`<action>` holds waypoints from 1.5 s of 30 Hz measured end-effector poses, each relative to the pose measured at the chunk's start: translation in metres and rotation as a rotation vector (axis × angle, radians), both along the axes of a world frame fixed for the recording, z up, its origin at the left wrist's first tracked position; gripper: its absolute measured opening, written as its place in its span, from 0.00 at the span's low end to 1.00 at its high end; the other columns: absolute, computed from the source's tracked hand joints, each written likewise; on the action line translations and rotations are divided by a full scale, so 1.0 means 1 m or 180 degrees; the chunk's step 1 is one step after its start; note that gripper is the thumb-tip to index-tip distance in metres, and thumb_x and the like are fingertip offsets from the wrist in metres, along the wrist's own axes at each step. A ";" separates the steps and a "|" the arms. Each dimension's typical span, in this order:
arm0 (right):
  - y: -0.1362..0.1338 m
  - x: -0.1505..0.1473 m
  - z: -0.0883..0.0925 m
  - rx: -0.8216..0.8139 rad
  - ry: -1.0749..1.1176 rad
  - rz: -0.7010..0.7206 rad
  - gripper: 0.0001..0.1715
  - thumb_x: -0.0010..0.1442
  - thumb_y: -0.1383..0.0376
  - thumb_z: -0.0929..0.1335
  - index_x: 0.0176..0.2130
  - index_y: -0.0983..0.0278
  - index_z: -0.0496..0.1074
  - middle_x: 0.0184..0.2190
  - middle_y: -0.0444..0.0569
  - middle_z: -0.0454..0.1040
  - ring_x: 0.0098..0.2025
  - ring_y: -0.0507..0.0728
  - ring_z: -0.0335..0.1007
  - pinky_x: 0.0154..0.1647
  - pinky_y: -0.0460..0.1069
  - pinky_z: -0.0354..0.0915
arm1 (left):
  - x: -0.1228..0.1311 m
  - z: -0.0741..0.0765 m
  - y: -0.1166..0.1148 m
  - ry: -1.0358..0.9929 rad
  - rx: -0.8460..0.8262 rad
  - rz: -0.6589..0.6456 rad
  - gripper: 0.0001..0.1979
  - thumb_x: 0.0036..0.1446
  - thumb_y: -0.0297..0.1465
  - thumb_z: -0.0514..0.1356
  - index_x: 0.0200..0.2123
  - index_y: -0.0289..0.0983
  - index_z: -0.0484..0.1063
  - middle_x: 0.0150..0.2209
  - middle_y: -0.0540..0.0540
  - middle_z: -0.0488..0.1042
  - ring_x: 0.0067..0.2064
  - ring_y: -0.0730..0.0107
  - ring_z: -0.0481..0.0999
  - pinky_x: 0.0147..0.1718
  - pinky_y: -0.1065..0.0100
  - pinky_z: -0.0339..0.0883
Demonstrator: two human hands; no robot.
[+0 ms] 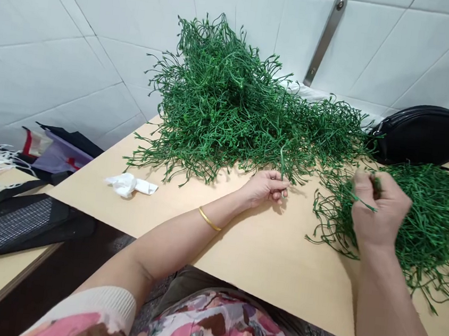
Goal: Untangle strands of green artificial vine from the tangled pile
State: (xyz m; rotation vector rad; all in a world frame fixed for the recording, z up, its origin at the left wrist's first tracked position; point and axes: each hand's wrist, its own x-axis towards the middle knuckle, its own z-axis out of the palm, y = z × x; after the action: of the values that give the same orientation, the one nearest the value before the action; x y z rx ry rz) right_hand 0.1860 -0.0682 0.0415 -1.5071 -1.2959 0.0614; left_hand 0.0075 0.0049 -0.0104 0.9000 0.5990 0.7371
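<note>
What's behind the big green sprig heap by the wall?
White wall tiles and a metal strip rise behind the heap; white material peeks out right. The back edge of the table there is covered.

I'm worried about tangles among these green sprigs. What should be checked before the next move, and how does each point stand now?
1. Left hand grips a sprig: ok, pinched in its fingertips at the edge of the big pile.
2. Right hand grips a second sprig: ok, fingers closed on it above the smaller pile.
3. Second sprig free of the smaller pile: cannot tell, the hand is blurred.
4. Crumpled tissue away from both hands: ok, it lies left of the big pile.
5. Black bag apart from the greens: not ok, strands reach it.
</note>
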 end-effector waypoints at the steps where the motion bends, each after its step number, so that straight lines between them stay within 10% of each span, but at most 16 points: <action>1: -0.004 0.008 0.004 -0.0058 -0.0572 -0.0488 0.16 0.57 0.54 0.63 0.25 0.62 0.62 0.21 0.44 0.59 0.23 0.51 0.55 0.26 0.50 0.54 | 0.000 0.000 -0.002 0.0052 0.0091 0.0071 0.13 0.45 0.25 0.63 0.22 0.35 0.57 0.18 0.51 0.69 0.15 0.83 0.60 0.19 0.73 0.64; 4: -0.014 0.039 0.018 -0.0839 -0.1949 -0.1318 0.17 0.57 0.54 0.61 0.40 0.62 0.66 0.35 0.57 0.68 0.37 0.68 0.68 0.32 0.60 0.60 | 0.001 0.000 -0.006 0.0232 0.0317 0.0362 0.13 0.45 0.26 0.63 0.23 0.35 0.58 0.17 0.52 0.69 0.15 0.83 0.61 0.17 0.76 0.60; 9: -0.025 0.076 0.035 -0.1828 -0.2633 -0.1751 0.27 0.49 0.50 0.68 0.44 0.64 0.67 0.47 0.67 0.64 0.46 0.88 0.61 0.36 0.75 0.59 | 0.004 0.000 -0.009 0.0531 0.0637 0.1036 0.11 0.46 0.25 0.60 0.24 0.36 0.57 0.15 0.55 0.66 0.13 0.83 0.59 0.14 0.78 0.55; 16: -0.029 0.028 0.026 -0.0457 -0.2710 -0.0914 0.20 0.59 0.56 0.60 0.44 0.65 0.69 0.42 0.62 0.70 0.50 0.77 0.63 0.44 0.70 0.60 | 0.000 0.004 -0.009 0.0693 0.1010 0.1671 0.12 0.47 0.26 0.59 0.36 0.38 0.60 0.14 0.61 0.61 0.14 0.82 0.59 0.17 0.79 0.53; 23: 0.002 -0.048 -0.024 -0.0031 -0.1432 0.1412 0.14 0.59 0.70 0.58 0.42 0.64 0.69 0.39 0.53 0.72 0.42 0.56 0.68 0.44 0.52 0.66 | -0.001 0.005 -0.003 0.0796 0.0564 0.1301 0.03 0.49 0.23 0.57 0.30 0.34 0.66 0.15 0.56 0.61 0.16 0.81 0.59 0.15 0.77 0.53; 31: 0.027 -0.043 -0.054 -0.0874 0.0364 0.1419 0.14 0.58 0.61 0.62 0.42 0.63 0.69 0.39 0.51 0.73 0.41 0.56 0.69 0.44 0.54 0.65 | -0.007 0.010 -0.003 -0.0378 -0.1028 -0.0249 0.06 0.53 0.21 0.52 0.26 0.32 0.64 0.14 0.55 0.58 0.13 0.87 0.50 0.15 0.80 0.50; 36: 0.026 -0.044 -0.054 -0.1047 0.1817 0.1775 0.17 0.55 0.53 0.65 0.37 0.63 0.69 0.32 0.47 0.72 0.31 0.53 0.70 0.37 0.51 0.68 | -0.005 0.005 -0.004 -0.0184 -0.0481 -0.0295 0.01 0.50 0.23 0.56 0.27 0.32 0.65 0.15 0.54 0.61 0.14 0.85 0.51 0.16 0.78 0.51; 45: 0.030 -0.040 -0.053 -0.0934 0.1363 0.1537 0.17 0.51 0.53 0.68 0.35 0.63 0.69 0.23 0.42 0.67 0.21 0.49 0.64 0.22 0.46 0.65 | 0.001 0.004 -0.010 0.0318 0.0318 -0.0102 0.06 0.41 0.24 0.59 0.20 0.33 0.62 0.18 0.51 0.66 0.17 0.83 0.59 0.17 0.77 0.50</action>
State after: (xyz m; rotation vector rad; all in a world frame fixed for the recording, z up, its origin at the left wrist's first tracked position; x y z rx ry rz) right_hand 0.1457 -0.0378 -0.0113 -1.2892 -1.3010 0.8717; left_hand 0.0089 -0.0056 -0.0062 1.0413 0.6389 0.7008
